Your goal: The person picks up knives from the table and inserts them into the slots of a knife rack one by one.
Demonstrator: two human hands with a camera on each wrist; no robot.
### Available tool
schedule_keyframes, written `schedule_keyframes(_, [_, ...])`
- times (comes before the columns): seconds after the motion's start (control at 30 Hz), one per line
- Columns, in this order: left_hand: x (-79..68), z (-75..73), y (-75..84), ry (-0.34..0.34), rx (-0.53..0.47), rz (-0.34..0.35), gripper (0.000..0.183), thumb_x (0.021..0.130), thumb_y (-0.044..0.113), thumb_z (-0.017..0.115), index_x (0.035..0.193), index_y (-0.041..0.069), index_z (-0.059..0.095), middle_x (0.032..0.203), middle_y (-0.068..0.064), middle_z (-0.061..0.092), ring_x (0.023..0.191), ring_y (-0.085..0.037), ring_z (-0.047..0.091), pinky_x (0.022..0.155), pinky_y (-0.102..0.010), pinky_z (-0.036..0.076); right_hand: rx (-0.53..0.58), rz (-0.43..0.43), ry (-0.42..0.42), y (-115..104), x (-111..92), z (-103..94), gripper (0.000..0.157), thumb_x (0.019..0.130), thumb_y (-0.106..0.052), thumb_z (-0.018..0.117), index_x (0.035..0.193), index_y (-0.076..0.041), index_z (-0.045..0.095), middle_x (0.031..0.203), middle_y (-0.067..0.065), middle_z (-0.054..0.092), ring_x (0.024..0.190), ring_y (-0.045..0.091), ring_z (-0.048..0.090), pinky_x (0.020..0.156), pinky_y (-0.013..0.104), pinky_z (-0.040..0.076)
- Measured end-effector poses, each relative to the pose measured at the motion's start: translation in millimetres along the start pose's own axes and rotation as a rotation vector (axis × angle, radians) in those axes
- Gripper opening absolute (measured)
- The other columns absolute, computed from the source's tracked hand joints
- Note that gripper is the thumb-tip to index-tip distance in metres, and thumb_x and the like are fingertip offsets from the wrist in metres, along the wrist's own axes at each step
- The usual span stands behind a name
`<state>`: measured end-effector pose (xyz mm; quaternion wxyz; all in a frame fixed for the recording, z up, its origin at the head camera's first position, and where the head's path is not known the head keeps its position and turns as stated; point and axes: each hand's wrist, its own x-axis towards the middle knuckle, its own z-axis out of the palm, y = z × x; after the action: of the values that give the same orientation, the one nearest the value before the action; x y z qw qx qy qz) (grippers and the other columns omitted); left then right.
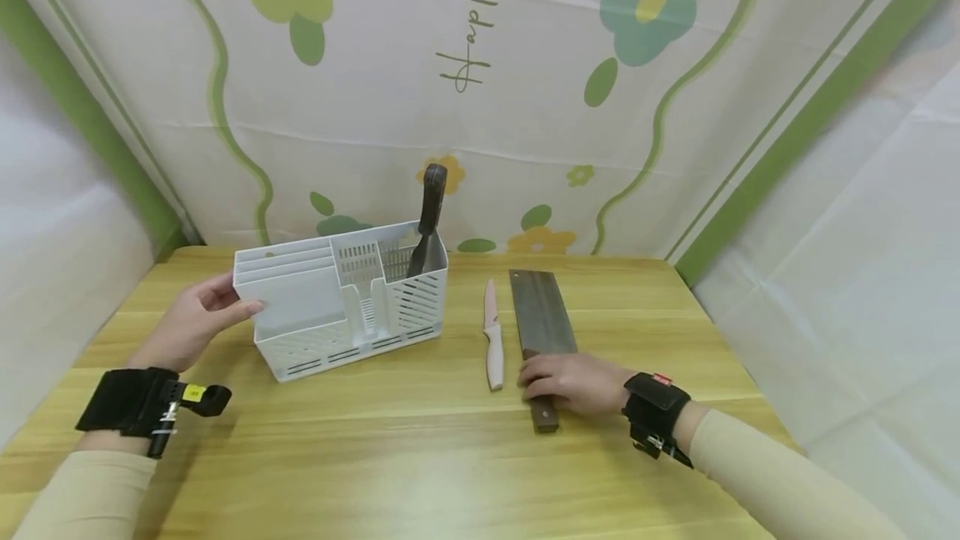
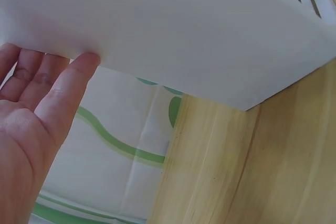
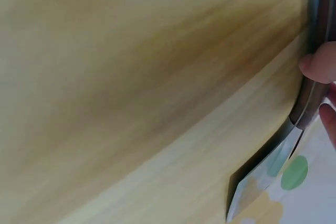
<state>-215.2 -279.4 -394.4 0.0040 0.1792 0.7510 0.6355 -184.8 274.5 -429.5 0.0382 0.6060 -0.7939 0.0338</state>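
A white slotted knife rack (image 1: 300,302) stands on the wooden table, left of centre. My left hand (image 1: 191,319) holds its left end, with the thumb on the rack's side wall (image 2: 173,30) and the other fingers around the edge in the left wrist view. To the right a cleaver (image 1: 542,311) lies with its broad blade pointing away. My right hand (image 1: 573,382) grips its brown wooden handle (image 3: 310,98). Between rack and cleaver lies a small paring knife (image 1: 494,348) with a pinkish blade and a pale handle.
A dark-handled metal utensil (image 1: 431,207) stands in the rack's right compartment; its lower end is hidden. Narrow slots run along the rack's left part. A flowered cloth (image 1: 465,123) hangs behind the table (image 1: 390,457), with pale cloth walls at both sides.
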Motion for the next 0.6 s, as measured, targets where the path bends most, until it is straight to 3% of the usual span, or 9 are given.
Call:
schedule_keyframes(0.13, [1.1,0.5,-2.6,0.001,-0.096,0.011,0.051,0.098,-0.008,0.062,0.144,0.013,0.055,0.12,0.012,0.07,0.106,-0.001,0.065,0.086,-0.014,0.052,-0.077,-0.092,-0.034,2.0,5.1,-0.8,0.033,0.085,0.004,0.079,0.113,-0.013,0.076,0.121,0.003,0.067,0.12,0.021,0.063,0.103,0.028,0.048])
schedule_keyframes(0.27, [1.8,-0.5,-3.0,-0.004,-0.132,0.017,0.051,0.098,-0.011,0.061,0.132,0.026,0.061,0.12,0.012,0.07,0.107,-0.001,0.066,0.086,-0.014,0.052,-0.112,-0.125,-0.068,1.9,8.7,-3.2,0.029,0.089,0.0,0.076,0.114,-0.014,0.075,0.119,0.001,0.067,0.12,0.019,0.062,0.103,0.027,0.048])
schedule_keyframes(0.6, [2.1,-2.8,0.0,-0.019,-0.133,-0.006,0.052,0.097,-0.01,0.062,0.121,0.035,0.068,0.115,0.01,0.072,0.102,-0.002,0.067,0.084,-0.015,0.053,-0.216,-0.189,-0.101,0.7,9.4,-0.3,0.029,0.09,-0.001,0.073,0.115,-0.014,0.071,0.121,-0.001,0.067,0.119,0.016,0.061,0.107,0.024,0.043])
